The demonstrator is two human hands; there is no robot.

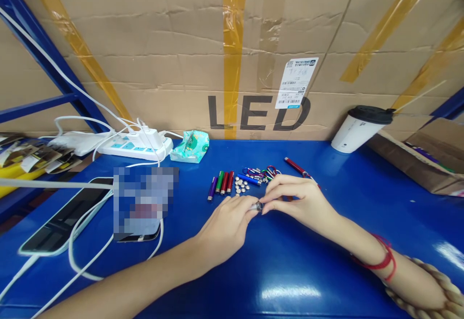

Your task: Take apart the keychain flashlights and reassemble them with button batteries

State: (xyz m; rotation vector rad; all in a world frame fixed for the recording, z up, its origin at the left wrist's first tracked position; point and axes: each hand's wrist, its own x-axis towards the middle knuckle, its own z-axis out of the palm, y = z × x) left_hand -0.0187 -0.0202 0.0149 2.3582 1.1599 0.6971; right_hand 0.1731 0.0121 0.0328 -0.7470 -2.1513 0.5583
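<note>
- Beads (454, 296) circle my right forearm, close to the camera; dropping that arm too low could knock them against the desk (326, 270).
- My left grip (226, 222) is clamped on a small silvery tube (255, 206), its end poking out between my two hands; if I slacken, it could twist or slip.
- My right grip (300, 200) has thumb and finger at that end; I cannot tell whether they pinch anything, but a small part there could fall if the tube tips.
- Loose round batteries (240, 183) lie just beyond my hands; a brushing knuckle could scatter them.
- Beside them, the blue tube (249, 180) could roll into the clips (270, 171) if bumped.
- White cable (161, 234) runs by my left forearm; snagging it could jerk my hold.
</note>
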